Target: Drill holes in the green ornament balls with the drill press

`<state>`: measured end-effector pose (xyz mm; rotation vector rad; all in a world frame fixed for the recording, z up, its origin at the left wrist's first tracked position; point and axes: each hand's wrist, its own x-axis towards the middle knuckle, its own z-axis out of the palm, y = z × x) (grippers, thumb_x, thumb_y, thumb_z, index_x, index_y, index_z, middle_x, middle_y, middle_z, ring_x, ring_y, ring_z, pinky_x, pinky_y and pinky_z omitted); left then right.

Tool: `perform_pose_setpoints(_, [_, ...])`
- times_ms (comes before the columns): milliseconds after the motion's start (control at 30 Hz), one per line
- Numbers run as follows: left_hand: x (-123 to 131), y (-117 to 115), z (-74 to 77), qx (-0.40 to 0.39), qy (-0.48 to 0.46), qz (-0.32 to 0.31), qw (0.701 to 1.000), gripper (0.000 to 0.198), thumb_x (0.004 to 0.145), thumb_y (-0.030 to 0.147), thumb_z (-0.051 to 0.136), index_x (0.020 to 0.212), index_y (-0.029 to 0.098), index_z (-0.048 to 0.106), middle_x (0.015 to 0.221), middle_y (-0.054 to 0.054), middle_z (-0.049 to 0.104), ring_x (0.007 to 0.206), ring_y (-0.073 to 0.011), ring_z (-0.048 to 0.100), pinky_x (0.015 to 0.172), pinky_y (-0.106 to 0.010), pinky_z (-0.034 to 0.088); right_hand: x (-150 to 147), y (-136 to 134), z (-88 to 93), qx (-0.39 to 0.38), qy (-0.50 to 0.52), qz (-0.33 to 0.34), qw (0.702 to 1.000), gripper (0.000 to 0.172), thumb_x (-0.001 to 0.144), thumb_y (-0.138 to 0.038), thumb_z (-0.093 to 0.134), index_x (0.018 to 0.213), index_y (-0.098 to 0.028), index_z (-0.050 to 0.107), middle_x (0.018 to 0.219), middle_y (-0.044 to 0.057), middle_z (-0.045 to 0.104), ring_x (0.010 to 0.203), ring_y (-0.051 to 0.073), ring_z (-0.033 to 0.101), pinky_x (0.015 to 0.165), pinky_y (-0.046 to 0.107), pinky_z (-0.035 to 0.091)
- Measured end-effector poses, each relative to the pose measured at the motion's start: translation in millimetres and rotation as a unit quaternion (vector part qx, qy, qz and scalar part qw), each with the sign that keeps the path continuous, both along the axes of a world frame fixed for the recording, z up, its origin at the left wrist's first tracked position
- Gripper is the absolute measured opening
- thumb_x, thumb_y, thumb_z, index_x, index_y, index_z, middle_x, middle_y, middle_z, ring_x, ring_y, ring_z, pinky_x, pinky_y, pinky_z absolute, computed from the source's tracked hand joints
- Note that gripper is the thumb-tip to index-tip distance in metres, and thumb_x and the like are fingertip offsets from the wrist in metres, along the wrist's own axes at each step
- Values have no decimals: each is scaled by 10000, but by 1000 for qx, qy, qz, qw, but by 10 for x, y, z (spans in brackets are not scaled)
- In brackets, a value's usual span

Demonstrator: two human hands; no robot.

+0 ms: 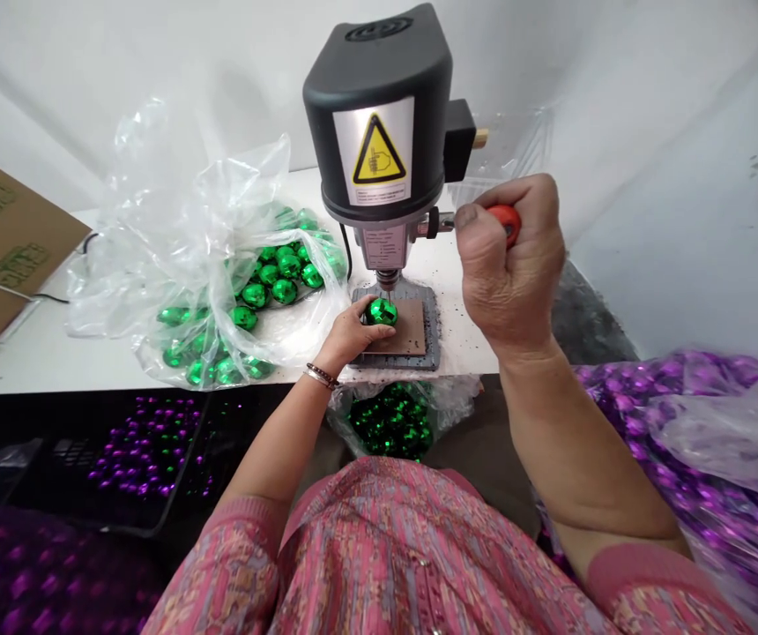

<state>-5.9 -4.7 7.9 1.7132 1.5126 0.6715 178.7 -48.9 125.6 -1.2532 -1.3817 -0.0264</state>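
Observation:
Under a bench drill press, my left hand grips a shiny green faceted ball between thumb and fingers. The ball rests on a brown board lying on the grey drill base. The thin drill bit comes down at the top of the ball; whether it has entered cannot be made out. My right hand is closed around the red-knobbed feed lever on the drill's right side.
A clear plastic bag with several green balls lies open on the white table. Below the edge, another bag of green balls sits near my lap. Purple balls fill bags at right. A cardboard box stands left.

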Motion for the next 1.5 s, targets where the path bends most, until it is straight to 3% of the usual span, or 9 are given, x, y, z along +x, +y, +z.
perform_pose_setpoints(100, [80,-21,36,10,45,-19,999,733,667,262,829,1359,182,602,1171,-46,721,966,-213,662,917,-322,508,9,-5,-5,-12,-1,-1,1000,198,969,-387,447,859,-222,454,790,-17,526,741,80,512,711,239,490])
perform_pose_setpoints(233, [157,-34,24,61,88,-49,993,723,677,206,807,1366,164,595,1276,-78,688,1117,-255,641,1007,-353,480,17,-13,-12,-4,3,8,1000,209,965,-402,443,856,-226,470,789,-26,532,734,71,515,705,233,486])
perform_pose_setpoints(533, [188,-46,-65,51,59,-24,997,749,684,232,800,1396,203,573,1255,-55,702,1092,-256,663,976,-346,503,24,-56,-69,8,-8,-8,1000,187,923,-391,480,826,-231,493,733,-34,523,688,76,516,688,253,487])
perform_pose_setpoints(733, [196,-62,-75,51,67,-16,996,717,684,248,799,1371,228,596,1201,-31,717,1034,-240,671,924,-316,514,47,-123,-203,25,-51,-19,998,139,859,-339,509,781,-225,511,695,-34,540,615,83,507,649,252,491])
perform_pose_setpoints(933, [178,-56,-109,60,64,-26,996,700,700,260,785,1371,227,590,1181,-30,721,1003,-235,674,889,-310,518,40,-132,-351,89,-85,-22,992,97,877,-297,495,815,-226,520,701,-32,562,617,92,530,624,238,465])
perform_pose_setpoints(1500, [139,-64,-151,67,56,-31,996,716,719,279,782,1401,226,568,1256,-64,701,1107,-271,664,966,-346,501,-39,-79,-647,157,-48,-50,985,125,903,-294,512,860,-194,574,723,-2,607,626,107,577,597,243,478])
